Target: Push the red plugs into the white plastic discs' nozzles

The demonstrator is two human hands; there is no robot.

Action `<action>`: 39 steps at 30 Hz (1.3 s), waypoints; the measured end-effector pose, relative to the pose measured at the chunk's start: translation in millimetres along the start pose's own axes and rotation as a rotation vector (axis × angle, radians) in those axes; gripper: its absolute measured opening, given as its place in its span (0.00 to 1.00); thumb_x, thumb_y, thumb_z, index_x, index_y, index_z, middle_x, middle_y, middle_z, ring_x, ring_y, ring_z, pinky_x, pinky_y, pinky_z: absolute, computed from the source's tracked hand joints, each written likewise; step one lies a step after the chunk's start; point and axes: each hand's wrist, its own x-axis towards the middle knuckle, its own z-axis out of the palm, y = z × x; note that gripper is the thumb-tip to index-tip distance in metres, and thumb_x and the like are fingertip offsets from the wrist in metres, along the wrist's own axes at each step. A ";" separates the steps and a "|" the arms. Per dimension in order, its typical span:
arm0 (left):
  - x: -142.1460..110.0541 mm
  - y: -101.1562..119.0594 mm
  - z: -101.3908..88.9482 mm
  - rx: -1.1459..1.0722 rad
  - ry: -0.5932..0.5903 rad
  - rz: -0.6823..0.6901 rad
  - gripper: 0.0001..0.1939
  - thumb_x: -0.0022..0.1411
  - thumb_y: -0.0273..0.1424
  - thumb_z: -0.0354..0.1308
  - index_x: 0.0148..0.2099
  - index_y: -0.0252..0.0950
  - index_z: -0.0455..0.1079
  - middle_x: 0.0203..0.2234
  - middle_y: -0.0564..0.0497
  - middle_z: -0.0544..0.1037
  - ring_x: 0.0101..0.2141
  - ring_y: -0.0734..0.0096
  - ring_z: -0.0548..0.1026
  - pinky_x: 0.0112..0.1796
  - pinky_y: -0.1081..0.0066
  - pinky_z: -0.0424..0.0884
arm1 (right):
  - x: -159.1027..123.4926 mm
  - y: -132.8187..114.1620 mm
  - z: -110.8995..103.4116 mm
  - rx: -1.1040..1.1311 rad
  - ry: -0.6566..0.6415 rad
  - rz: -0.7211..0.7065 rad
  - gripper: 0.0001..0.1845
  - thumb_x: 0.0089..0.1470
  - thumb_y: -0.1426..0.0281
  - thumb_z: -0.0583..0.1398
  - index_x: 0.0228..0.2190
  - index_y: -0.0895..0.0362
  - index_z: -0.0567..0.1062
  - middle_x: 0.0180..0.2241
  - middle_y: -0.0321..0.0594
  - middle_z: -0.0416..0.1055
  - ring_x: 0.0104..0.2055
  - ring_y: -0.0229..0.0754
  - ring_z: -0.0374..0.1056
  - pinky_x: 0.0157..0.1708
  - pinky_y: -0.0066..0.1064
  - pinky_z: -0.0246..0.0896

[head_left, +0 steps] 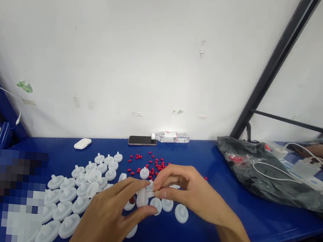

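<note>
My left hand grips a white plastic disc with a short stem, holding it on edge between thumb and fingers. The stem points right, into the pinched thumb and fingers of my right hand. Those fingertips cover the stem's end, so anything small between them is hidden. Several more white discs with stems lie under and around both hands. Just beyond the fingers, small red caps are scattered on the blue table.
A large group of white discs spreads over the left side. Near the wall lie a white earbud case, a phone and a clear bottle. At right, a dark plastic bag lies beside power strips and cables.
</note>
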 end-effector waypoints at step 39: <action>-16.6 26.6 60.5 0.126 -0.111 0.341 0.19 0.64 0.23 0.57 0.56 0.45 0.72 0.47 0.47 0.79 0.46 0.58 0.78 0.46 0.61 0.80 | -24.4 51.5 -120.7 -0.940 0.585 0.325 0.16 0.63 0.57 0.55 0.37 0.53 0.77 0.34 0.42 0.82 0.37 0.50 0.77 0.40 0.37 0.66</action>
